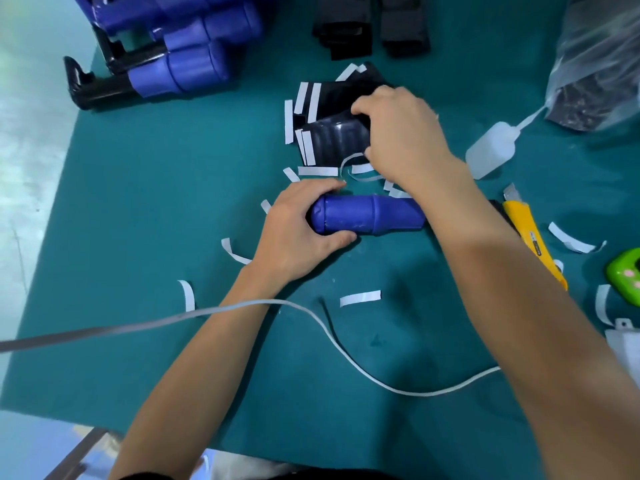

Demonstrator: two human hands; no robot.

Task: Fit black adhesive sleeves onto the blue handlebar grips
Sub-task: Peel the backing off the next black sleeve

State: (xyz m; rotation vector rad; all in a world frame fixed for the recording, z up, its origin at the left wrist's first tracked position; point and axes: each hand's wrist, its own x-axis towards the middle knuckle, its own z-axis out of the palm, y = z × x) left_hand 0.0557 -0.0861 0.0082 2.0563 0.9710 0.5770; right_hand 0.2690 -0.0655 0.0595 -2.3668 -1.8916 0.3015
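A blue handlebar grip (367,214) lies on its side across the middle of the green mat. My left hand (298,226) wraps around its left end and holds it down. Just behind it lies a small pile of black adhesive sleeves (332,140) with white backing strips along their edges. My right hand (398,133) reaches over the grip and pinches the right edge of the top sleeve of the pile. My right forearm hides the grip's right end.
Several blue grips on black handles (166,67) are stacked at the back left. Black stacks (370,26) lie at the back. A squeeze bottle (491,150), a yellow utility knife (530,233), a plastic bag (599,64), a green object (627,275), a white cable (311,317) and peeled strips (360,298) surround the work area.
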